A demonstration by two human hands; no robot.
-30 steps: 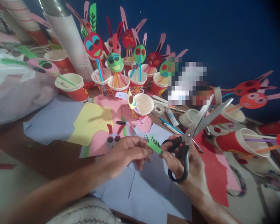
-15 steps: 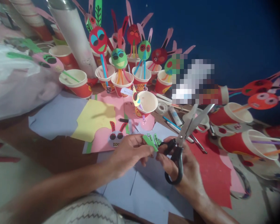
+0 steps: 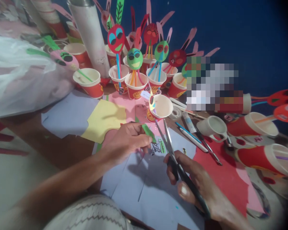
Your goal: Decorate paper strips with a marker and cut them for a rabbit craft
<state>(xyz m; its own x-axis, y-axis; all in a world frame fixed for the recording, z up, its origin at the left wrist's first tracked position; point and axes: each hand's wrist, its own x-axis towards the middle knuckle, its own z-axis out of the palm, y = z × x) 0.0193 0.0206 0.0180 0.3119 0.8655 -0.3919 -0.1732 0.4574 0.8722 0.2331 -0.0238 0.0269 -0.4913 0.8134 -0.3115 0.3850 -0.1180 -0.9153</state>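
My left hand [image 3: 124, 143] pinches a green paper strip [image 3: 147, 132] between thumb and fingers. My right hand [image 3: 194, 182] grips black-handled scissors [image 3: 169, 143], whose steel blades point up and away in a narrow V. The blade tips stand just to the right of the strip, apart from it. Small green paper scraps with dark markings [image 3: 157, 148] lie on the light blue paper sheet [image 3: 139, 188] beneath my hands. Part of the scissors' handle is hidden by my right hand.
Red paper cups [image 3: 135, 91] hold paper faces on straws behind a pink and yellow paper layer [image 3: 103, 121]. A cardboard tube [image 3: 88, 35] and white plastic bag [image 3: 19, 76] stand beyond. Red paper [image 3: 220, 172], a white mug [image 3: 212, 128] and pens lie right.
The scissors have swung from upright to lying along my right hand, with their blades narrowed. The green strip now sits further left, and the whole scene has shifted right in view.
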